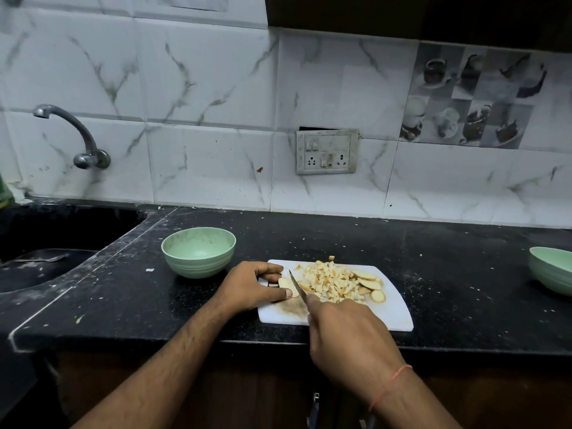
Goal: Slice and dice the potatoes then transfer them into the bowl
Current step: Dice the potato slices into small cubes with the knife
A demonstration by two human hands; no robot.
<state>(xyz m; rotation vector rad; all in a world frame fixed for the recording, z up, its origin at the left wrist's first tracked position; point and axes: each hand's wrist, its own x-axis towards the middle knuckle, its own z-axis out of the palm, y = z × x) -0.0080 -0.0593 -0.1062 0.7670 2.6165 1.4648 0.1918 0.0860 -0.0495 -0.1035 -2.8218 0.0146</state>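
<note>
A white cutting board (393, 317) lies on the black counter near its front edge. A pile of diced potato (328, 281) covers the board's middle, with a few potato slices (370, 281) at its right. My left hand (250, 287) pinches a potato piece (286, 284) at the board's left end, fingers curled over it. My right hand (346, 332) grips a knife (297, 286), whose blade angles down against that piece. A light green bowl (198, 252) stands empty on the counter just left of the board.
A second green bowl (551, 270) sits at the counter's right edge. A dark sink (46, 243) with a spoon lies at the left under a wall tap (74, 134). A switch socket (327, 151) is on the tiled wall behind.
</note>
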